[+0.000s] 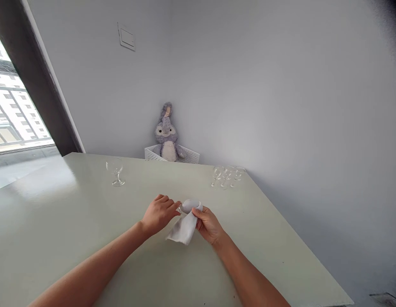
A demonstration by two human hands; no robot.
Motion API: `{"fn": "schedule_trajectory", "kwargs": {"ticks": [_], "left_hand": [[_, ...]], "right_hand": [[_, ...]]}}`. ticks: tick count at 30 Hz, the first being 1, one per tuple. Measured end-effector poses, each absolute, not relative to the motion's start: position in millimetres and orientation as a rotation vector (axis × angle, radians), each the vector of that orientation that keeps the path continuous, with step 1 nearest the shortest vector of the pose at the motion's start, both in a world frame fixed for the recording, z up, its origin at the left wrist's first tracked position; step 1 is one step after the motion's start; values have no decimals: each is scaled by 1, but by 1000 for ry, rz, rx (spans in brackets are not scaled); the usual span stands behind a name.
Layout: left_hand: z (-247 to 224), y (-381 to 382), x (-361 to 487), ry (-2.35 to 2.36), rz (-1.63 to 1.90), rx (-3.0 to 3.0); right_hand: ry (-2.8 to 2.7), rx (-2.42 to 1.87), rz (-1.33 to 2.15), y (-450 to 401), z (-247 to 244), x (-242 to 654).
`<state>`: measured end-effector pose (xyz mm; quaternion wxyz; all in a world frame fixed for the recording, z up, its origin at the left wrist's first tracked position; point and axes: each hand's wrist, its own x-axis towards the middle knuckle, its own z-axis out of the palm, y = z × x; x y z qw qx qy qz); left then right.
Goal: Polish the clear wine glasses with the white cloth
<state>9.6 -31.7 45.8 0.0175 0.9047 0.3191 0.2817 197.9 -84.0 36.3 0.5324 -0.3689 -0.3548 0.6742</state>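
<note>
Above the middle of the table, a clear stemmed glass (188,205) is held tilted on its side. My left hand (161,214) is closed on its stem end, which the fingers partly cover. At the bowl's rim, my right hand (208,224) pinches a white cloth (182,231) with the thumb on top. Part of the cloth wraps the rim and seems to reach into the bowl; the rest hangs down toward the tabletop between both hands. The fingers under the cloth are hidden.
A stemmed glass (116,170) stands upright on the pale table (70,238) at the far left. Three more glasses (228,174) stand close together near the right back edge. Behind the table, a plush toy (168,140) sits in a white perforated basket (193,157) against the wall.
</note>
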Motion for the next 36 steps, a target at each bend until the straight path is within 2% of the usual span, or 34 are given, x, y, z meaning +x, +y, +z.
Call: {"fn": "schedule_trajectory", "kwargs": {"ticks": [4, 7, 9, 12, 14, 19, 23, 28, 32, 36], "left_hand": [[51, -24, 4, 864, 501, 2239], [53, -23, 5, 711, 269, 1986], [52, -26, 8, 846, 370, 2088], [46, -29, 9, 1076, 762, 2531], [42, -29, 8, 1050, 947, 2799], [42, -24, 4, 994, 958, 2780], [45, -22, 7, 1002, 724, 2216], [43, -18, 6, 690, 405, 1611], [39, -19, 7, 640, 341, 1412], [40, -18, 10, 869, 454, 1430]], "right_hand": [[-1280, -907, 1519, -92, 53, 208], [-1346, -930, 1535, -92, 57, 213], [-1198, -974, 1546, -89, 53, 212], [-817, -961, 1566, -84, 43, 204], [-677, -899, 1585, -83, 38, 199], [-1110, -938, 1524, -88, 44, 199], [-1533, -1056, 1250, -89, 52, 212], [-1925, -1114, 851, -85, 53, 223], [-2057, -1153, 380, -73, 48, 237], [-1839, -1292, 43, -68, 46, 254]]}}
